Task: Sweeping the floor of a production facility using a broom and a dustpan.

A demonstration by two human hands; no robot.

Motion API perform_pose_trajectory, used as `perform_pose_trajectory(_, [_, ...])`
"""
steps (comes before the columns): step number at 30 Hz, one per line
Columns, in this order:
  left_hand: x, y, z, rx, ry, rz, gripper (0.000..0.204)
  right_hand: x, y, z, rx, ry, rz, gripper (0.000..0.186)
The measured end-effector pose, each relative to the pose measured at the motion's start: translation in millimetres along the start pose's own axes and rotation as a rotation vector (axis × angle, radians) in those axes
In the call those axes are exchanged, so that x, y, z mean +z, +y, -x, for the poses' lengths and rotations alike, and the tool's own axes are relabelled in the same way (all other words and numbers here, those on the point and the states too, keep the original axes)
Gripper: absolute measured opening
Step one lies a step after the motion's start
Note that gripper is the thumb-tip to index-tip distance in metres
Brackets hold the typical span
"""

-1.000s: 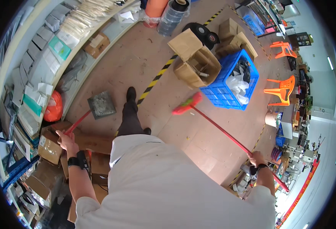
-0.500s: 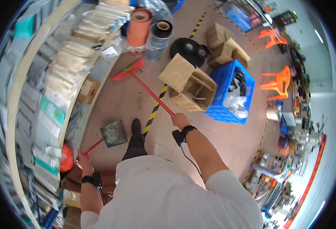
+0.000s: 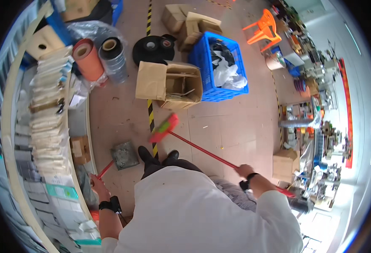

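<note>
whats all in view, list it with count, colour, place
dustpan: one, grey and red, left of shoes
broom: one, red with green, centre
crate: one, blue, upper centre
bags: several, white and black, in crate
cardboard boxes: at least five, brown, mostly near crate
round things: number unclear, black, upper centre
standing rolls: two, orange and dark, upper left
chair: one, orange, upper right
shelf: one, cream, left
papers: many, pale, on shelf
floor tape: several, black and yellow, centre and right
banner: one, red, far right
clutter: much, mixed colours, right
shoes: two, black, lower centre
shirt: one, white, lower centre
left hand: one, on dustpan handle
right hand: one, on broom handle
</note>
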State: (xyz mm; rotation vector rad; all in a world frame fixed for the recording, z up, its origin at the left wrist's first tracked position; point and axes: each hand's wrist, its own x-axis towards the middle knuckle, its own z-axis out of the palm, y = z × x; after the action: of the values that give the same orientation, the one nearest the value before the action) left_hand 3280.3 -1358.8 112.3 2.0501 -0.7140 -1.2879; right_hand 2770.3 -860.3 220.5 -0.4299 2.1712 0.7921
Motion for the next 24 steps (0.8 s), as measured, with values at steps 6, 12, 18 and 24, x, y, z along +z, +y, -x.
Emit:
perform_pose_trajectory(6, [52.7,31.7,-5.2,0.125,-0.155,-0.059,0.044,-32.8,117.0,34.2,0.253,0.229,0.107,0.051])
perform_pose_trajectory(12, [108.0,57.2,26.1,0.221,-0.327,-0.175,0.043,-91.1,126.6,31.3,0.180,0.247,0.081,0.053])
perform_pose_trajectory(18, [166.2,65.1,87.4,0.301,-0.425,-0.198,0.044,-113.4,75.9,-78.5,0.098,0.119,-0.048,0.057])
perform_pose_trajectory(24, [234.4,66.9,157.7,0.350,-0.534,-0.341,0.042,-117.3,161.2,-110.8,0.231,0.129,-0.025,0.054])
